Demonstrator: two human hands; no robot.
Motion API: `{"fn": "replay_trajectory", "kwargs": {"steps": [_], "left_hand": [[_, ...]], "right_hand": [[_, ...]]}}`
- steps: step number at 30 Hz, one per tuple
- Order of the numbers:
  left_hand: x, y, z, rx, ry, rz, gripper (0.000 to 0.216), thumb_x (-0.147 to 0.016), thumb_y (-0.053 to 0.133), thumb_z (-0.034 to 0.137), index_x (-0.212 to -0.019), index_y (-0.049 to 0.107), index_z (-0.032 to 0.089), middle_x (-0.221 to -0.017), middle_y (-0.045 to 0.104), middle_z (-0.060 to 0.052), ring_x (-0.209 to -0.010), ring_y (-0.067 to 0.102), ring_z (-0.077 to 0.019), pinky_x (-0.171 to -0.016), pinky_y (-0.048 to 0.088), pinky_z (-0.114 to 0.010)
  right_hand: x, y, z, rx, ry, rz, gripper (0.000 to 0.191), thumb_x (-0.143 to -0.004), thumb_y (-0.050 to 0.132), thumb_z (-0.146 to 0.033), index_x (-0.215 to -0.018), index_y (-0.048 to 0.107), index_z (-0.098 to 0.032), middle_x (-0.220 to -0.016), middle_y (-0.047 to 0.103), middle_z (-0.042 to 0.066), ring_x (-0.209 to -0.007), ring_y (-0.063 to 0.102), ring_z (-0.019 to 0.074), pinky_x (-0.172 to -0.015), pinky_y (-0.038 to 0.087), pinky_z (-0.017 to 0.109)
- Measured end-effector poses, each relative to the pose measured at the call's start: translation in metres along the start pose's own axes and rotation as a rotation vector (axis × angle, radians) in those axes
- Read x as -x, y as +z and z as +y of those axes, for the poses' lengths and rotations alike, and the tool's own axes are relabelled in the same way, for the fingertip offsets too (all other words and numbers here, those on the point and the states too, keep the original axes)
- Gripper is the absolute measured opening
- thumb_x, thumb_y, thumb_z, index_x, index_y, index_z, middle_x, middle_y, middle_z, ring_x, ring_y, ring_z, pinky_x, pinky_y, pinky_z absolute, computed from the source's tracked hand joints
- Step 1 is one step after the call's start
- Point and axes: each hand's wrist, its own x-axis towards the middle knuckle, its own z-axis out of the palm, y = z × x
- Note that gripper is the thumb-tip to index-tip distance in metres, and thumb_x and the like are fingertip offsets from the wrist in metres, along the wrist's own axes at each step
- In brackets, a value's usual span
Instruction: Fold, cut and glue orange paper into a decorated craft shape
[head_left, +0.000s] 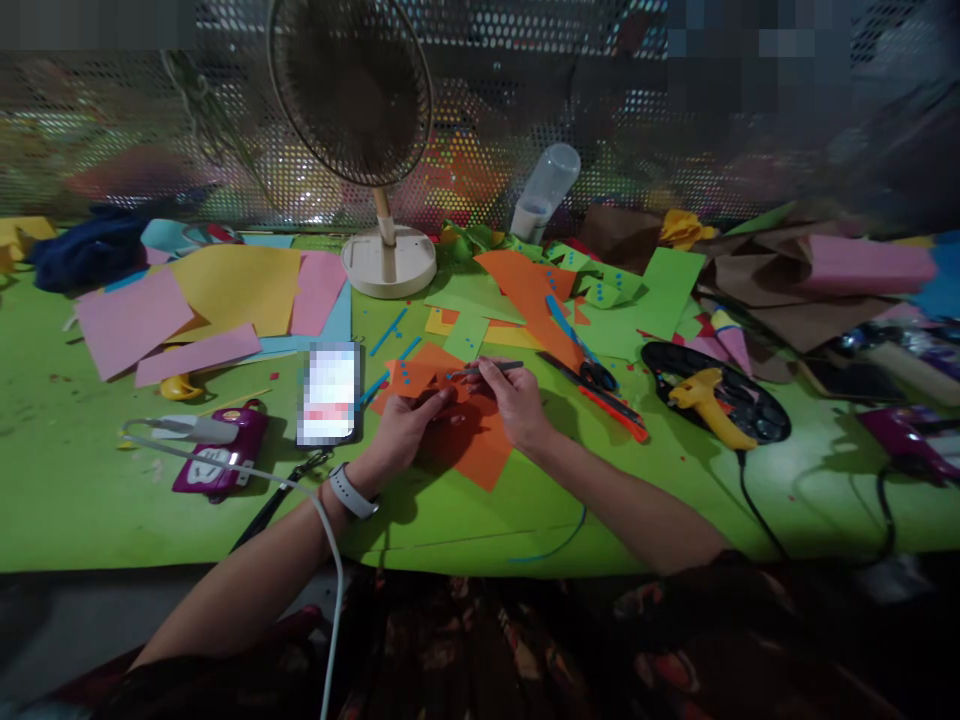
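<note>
My left hand (405, 432) pinches a cut piece of orange paper (409, 378) dotted with small blue spots. In my right hand (516, 405) is a slim dark pen-like tool (504, 367), its thin tip pointing left at the held paper. Beneath both hands lies a larger orange sheet (484, 455) on the green table (450, 535). Right of my right hand are black-handled scissors (598, 375) and a red cutter knife (611, 405). Thin blue paper strips (388, 332) lie beyond my left hand.
A phone (328, 393) and a purple power strip (223, 450) with a white cable sit at left. At right, a yellow glue gun (709, 405) rests on a black tray (772, 415). Behind stand a fan (388, 265) and a clear bottle (551, 185), among coloured paper sheets (236, 285).
</note>
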Motion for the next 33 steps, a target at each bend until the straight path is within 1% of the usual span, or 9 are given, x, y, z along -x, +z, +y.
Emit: {"fn": "replay_trajectory", "kwargs": {"steps": [4,8,16,21,27,33], "left_hand": [[0.0009,0.0010,0.0011,-0.037,0.012,-0.007,0.035,-0.071,0.080,0.031,-0.102,0.070,0.015,-0.101,0.074,-0.009,-0.085,0.071,-0.0221,-0.076,0.062,-0.039],[-0.0005,0.0007,0.0007,-0.040,0.022,-0.004,0.034,-0.070,0.080,0.032,-0.099,0.071,0.016,-0.098,0.075,-0.009,-0.082,0.071,-0.0223,-0.074,0.062,-0.039],[-0.0024,-0.0033,-0.0026,-0.049,0.048,-0.023,0.032,-0.071,0.080,0.032,-0.098,0.072,0.017,-0.100,0.075,-0.008,-0.083,0.072,-0.0226,-0.074,0.063,-0.040],[-0.0020,-0.0029,-0.0017,-0.064,0.048,-0.016,0.036,-0.070,0.081,0.034,-0.099,0.072,0.016,-0.098,0.075,-0.008,-0.085,0.072,-0.0245,-0.074,0.063,-0.041],[-0.0026,-0.0043,-0.0030,-0.055,0.061,-0.037,0.032,-0.072,0.080,0.032,-0.099,0.071,0.017,-0.097,0.075,-0.007,-0.084,0.072,-0.0233,-0.074,0.063,-0.041],[-0.0023,-0.0053,-0.0034,-0.070,0.051,-0.028,0.035,-0.071,0.079,0.035,-0.101,0.070,0.017,-0.100,0.075,-0.009,-0.087,0.072,-0.0258,-0.076,0.062,-0.043]], "right_hand": [[-0.0002,-0.0013,0.0000,0.025,-0.024,-0.016,0.026,-0.078,0.070,-0.045,-0.083,0.070,-0.019,-0.076,0.072,0.003,-0.068,0.067,0.0136,-0.070,0.056,0.030],[-0.0005,-0.0021,-0.0010,0.025,-0.035,-0.024,0.025,-0.078,0.070,-0.043,-0.082,0.070,-0.018,-0.075,0.071,0.003,-0.064,0.066,0.0124,-0.067,0.056,0.029],[-0.0006,-0.0033,-0.0015,0.067,-0.036,-0.023,0.030,-0.078,0.069,-0.047,-0.084,0.070,-0.018,-0.079,0.072,0.005,-0.068,0.067,0.0136,-0.067,0.057,0.029],[0.0004,-0.0034,-0.0015,0.048,-0.039,-0.020,0.029,-0.079,0.069,-0.045,-0.084,0.070,-0.017,-0.081,0.072,0.005,-0.068,0.066,0.0130,-0.067,0.057,0.028],[0.0009,-0.0035,-0.0006,0.019,-0.050,-0.026,0.025,-0.080,0.069,-0.043,-0.083,0.071,-0.018,-0.076,0.070,0.003,-0.066,0.066,0.0130,-0.066,0.056,0.028],[0.0013,-0.0025,-0.0023,0.033,-0.038,-0.015,0.027,-0.079,0.070,-0.045,-0.083,0.071,-0.018,-0.077,0.071,0.003,-0.068,0.066,0.0134,-0.067,0.057,0.028]]}}
